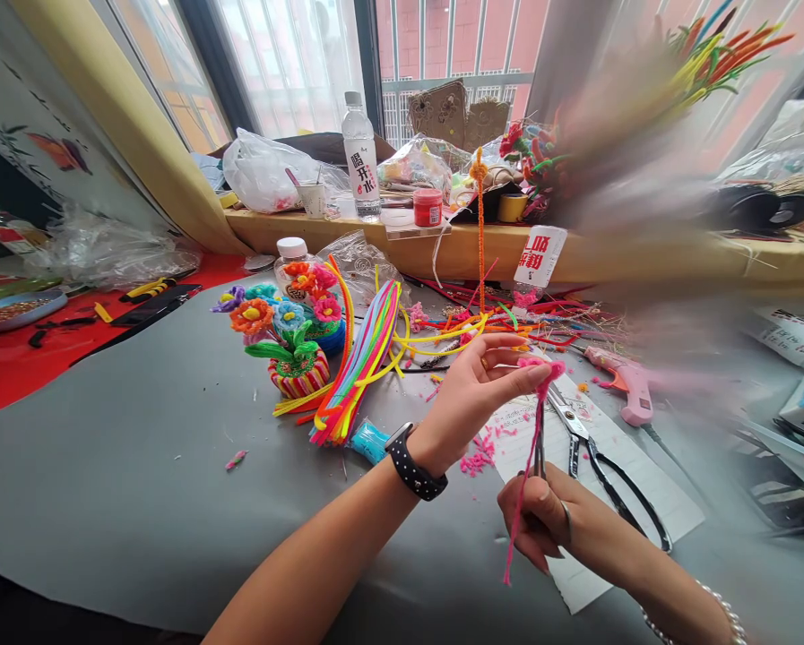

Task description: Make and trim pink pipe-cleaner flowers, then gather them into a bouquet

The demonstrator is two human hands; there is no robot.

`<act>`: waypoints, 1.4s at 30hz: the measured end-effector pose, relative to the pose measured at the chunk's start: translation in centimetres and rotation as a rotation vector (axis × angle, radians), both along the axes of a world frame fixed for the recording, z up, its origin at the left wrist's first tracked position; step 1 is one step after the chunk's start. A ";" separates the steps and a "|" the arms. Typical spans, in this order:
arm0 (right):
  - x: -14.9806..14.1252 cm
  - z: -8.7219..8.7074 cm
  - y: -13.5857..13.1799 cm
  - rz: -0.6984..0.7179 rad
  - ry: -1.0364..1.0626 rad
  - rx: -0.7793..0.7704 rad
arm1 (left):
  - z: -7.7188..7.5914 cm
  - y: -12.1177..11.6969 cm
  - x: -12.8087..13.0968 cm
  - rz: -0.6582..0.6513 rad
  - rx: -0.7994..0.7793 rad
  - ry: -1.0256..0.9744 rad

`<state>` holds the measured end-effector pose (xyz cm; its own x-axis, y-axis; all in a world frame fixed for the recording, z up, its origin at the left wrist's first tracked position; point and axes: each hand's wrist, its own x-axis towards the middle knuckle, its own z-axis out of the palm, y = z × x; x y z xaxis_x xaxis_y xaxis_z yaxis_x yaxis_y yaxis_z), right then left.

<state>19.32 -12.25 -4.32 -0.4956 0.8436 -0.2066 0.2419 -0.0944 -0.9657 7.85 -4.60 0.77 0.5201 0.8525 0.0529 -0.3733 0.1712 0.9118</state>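
My left hand (472, 394) pinches the top end of a pink pipe cleaner (534, 430) over the grey table mat (139, 466); a black dotted watch is on that wrist. My right hand (542, 515) is closed round the lower part of the pipe cleaner and a thin metal tool I cannot name. The pink strand hangs down below the right fist. Black-handled scissors (596, 457) lie on a white paper sheet (644, 502) just right of both hands. Pink trimmings (477, 459) are scattered under the left hand.
A bundle of coloured pipe cleaners (361, 358) and a pipe-cleaner flower pot (287, 336) stand left of my hands. A pink glue gun (626, 385) lies to the right. The wooden sill (442, 246) carries a water bottle (361, 161), bags and a red jar (427, 207). The upper right is blurred.
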 end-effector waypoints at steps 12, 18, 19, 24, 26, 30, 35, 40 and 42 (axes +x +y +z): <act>-0.3 0.0 0.3 0.003 0.005 0.002 | 0.0 0.1 0.1 0.014 -0.037 -0.026; -0.1 0.1 0.4 0.055 -0.034 0.039 | 0.0 0.2 -0.1 0.018 -0.037 -0.033; 0.0 0.2 0.4 0.054 -0.042 0.070 | -0.1 0.2 -0.1 0.014 -0.034 -0.034; 0.0 0.6 0.3 0.039 -0.062 0.105 | -0.1 0.3 -0.2 -0.019 -0.010 -0.013; 0.0 0.6 0.3 0.036 -0.070 0.098 | -0.1 0.2 -0.2 -0.035 0.000 -0.005; -0.1 0.6 0.2 0.040 -0.058 0.109 | -0.1 0.0 -0.1 -0.054 0.027 -0.004; -0.1 0.7 0.3 0.015 -0.060 0.085 | 0.0 0.0 0.0 -0.064 0.028 0.010; -0.1 0.8 0.3 -0.004 -0.058 0.055 | 0.0 0.0 0.0 -0.048 0.013 0.003; -0.1 0.7 0.3 -0.001 -0.054 0.062 | 0.0 0.0 -0.1 -0.047 0.002 0.001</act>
<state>19.18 -11.96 -3.61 -0.4841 0.8563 -0.1800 0.2935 -0.0348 -0.9553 7.78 -4.65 0.79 0.5600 0.8268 0.0537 -0.3639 0.1872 0.9124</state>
